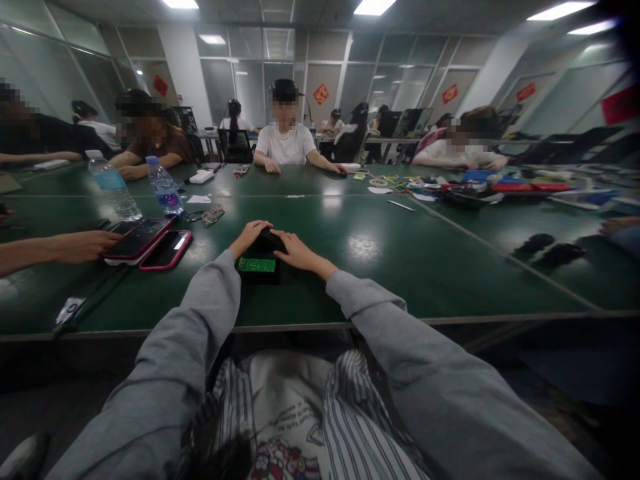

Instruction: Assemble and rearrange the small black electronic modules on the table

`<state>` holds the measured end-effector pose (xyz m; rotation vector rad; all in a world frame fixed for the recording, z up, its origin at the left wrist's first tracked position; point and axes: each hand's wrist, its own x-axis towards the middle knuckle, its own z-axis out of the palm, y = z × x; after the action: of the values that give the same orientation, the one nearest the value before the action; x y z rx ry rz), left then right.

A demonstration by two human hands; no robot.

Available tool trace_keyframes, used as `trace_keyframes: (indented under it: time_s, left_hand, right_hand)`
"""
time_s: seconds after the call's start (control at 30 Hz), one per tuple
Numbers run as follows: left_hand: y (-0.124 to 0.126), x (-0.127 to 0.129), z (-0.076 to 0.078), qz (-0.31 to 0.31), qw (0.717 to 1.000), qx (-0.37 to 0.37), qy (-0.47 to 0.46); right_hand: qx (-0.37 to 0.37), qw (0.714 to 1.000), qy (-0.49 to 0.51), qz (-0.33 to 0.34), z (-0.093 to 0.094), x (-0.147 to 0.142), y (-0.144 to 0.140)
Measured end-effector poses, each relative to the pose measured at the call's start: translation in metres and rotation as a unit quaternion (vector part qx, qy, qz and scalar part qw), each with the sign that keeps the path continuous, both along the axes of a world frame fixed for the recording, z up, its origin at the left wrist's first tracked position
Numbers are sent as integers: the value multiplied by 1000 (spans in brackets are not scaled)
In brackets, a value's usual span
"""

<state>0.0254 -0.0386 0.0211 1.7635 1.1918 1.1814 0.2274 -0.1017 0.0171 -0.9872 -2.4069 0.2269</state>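
Observation:
A small black device (260,257) with a green circuit board (257,265) showing on its near side lies on the dark green table (375,267) in front of me. My left hand (249,237) rests on the device's far left corner, fingers curled over it. My right hand (295,251) lies on its right side, fingers reaching across the top. Both hands touch the black device together. Grey sleeves cover both my arms.
Two phones in red-pink cases (150,243) lie to the left, under a co-worker's hand (83,245). Two water bottles (114,190), glasses (210,215) and papers stand beyond. Other people sit along the far side. Cluttered supplies (475,185) fill the right.

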Motion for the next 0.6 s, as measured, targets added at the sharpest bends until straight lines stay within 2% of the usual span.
trace_keyframes:
  time_s: [0.37,0.6]
  left_hand:
    - [-9,4,6,-2,1000,-1,6]
    - [-2,3,1,-10,1000,-8,-8]
  right_hand:
    - [-4,1000,17,-8,9,4,-5]
    - [6,1000,17,-11,9,6,-3]
